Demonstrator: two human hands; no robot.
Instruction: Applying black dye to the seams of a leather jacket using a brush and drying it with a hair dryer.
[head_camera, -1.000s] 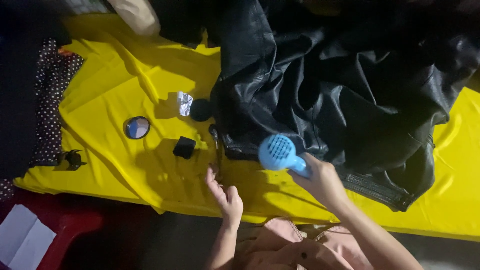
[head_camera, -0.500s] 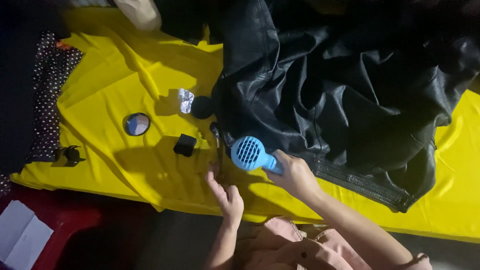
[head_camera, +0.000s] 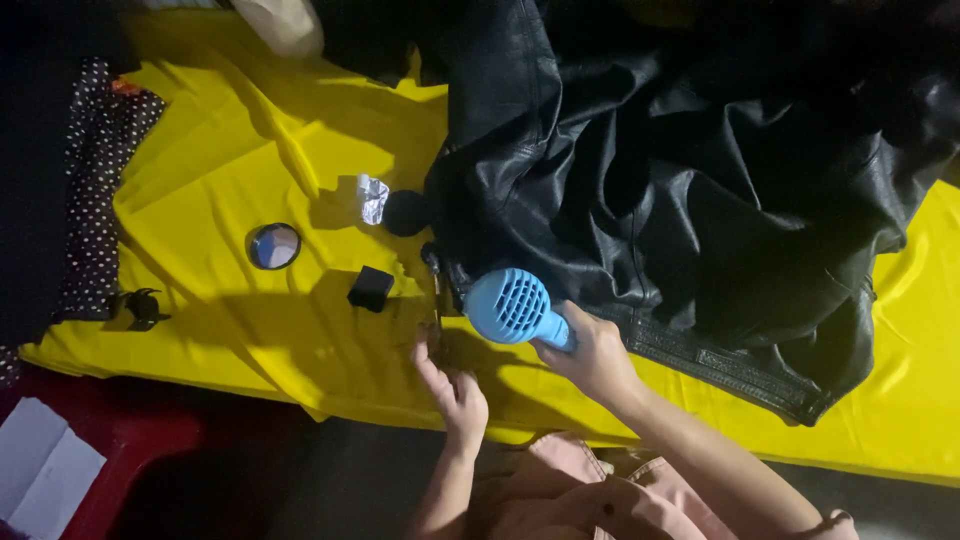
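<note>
Nearest your body, your left hand (head_camera: 452, 385) is resting on the yellow cloth (head_camera: 250, 130) at the front edge, its fingers (head_camera: 428, 355) loosely together and reaching up to touch a thin dark item; what that item is, you cannot tell. Just to the right, your right hand (head_camera: 595, 355) is gripping the blue hair dryer (head_camera: 512, 308), fingers clamped around its handle, the round grilled back facing up toward the camera. The dryer is hovering over the lower left hem of the black leather jacket (head_camera: 680, 180).

Left of the dryer, a small black block (head_camera: 371, 288) is lying on the cloth, and further left a round blue-grey tin (head_camera: 273, 246). A black hair clip (head_camera: 140, 305) is sitting near the left edge. Beyond those, a crumpled foil scrap (head_camera: 373, 197) is lying just beside a round black object (head_camera: 405, 213). At the far left, dotted dark fabric (head_camera: 95, 200) is overlapping the cloth. The jacket is spreading across the far right.
</note>
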